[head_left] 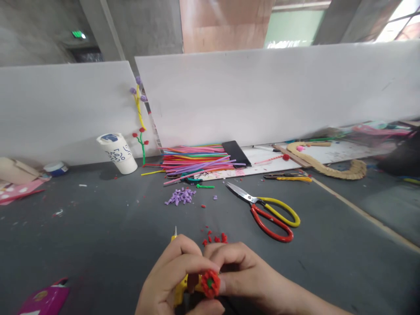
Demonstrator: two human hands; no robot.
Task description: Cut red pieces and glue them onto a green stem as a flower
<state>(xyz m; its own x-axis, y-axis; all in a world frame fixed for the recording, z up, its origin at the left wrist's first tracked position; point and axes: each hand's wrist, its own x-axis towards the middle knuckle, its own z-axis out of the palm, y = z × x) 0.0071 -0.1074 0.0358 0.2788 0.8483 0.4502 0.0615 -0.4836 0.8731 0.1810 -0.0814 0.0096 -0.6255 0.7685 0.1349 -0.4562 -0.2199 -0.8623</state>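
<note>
A small red flower [210, 283] with a green centre is pinched between both hands near the bottom of the view. My left hand [173, 280] is closed on its left side, and the fingers of my right hand [244, 271] press its right side. Behind my left hand shows a yellow tool with a pointed metal tip [175, 230], looking like a glue gun; most of it is hidden, and I cannot tell whether it is held or lying there. Several small red pieces [216, 239] lie just beyond my fingers.
Scissors [262, 210] with red and yellow handles lie right of a purple heap of cut pieces [180, 196]. Farther back are coloured pipe cleaners [197, 159], a black phone [236, 153], pliers [288, 177] and a white cup [118, 153]. A magenta packet [46, 299] lies front left.
</note>
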